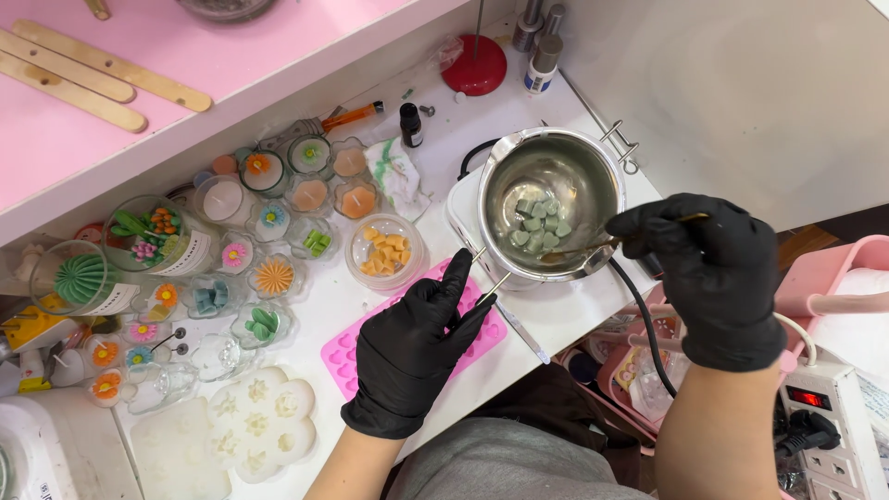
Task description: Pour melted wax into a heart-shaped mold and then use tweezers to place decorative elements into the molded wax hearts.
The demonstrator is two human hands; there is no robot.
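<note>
A steel melting pot (552,200) stands on a white heater base and holds several pale green wax cubes (541,225). My right hand (708,268), in a black glove, grips a thin metal stirrer (593,246) whose tip reaches into the pot among the cubes. My left hand (419,340), also gloved in black, pinches the pot's wire handle (491,268) at its near left side, above a pink silicone mould (344,352).
A glass bowl of orange wax cubes (385,252) sits left of the pot. Many small glass candles with wax flowers (274,275) crowd the white table's left. White flower moulds (262,424) lie near the front. A power strip (827,421) sits at right.
</note>
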